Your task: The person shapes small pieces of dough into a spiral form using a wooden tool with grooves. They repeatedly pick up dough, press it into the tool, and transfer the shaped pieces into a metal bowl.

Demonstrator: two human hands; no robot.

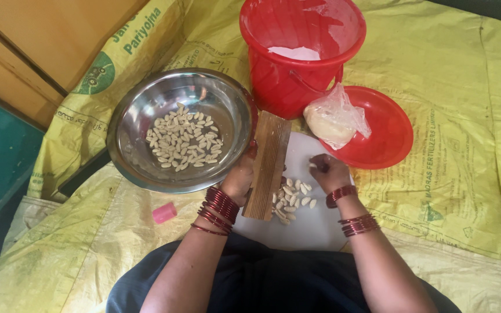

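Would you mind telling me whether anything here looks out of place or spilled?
Only one thing: a small pink block lies alone on the yellow sacking, left of the left hand, apart from everything else. Nothing looks spilled.

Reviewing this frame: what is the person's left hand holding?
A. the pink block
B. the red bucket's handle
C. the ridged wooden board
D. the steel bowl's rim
C: the left hand grips the side of the ridged wooden board, propped on the white sheet beside the steel bowl.
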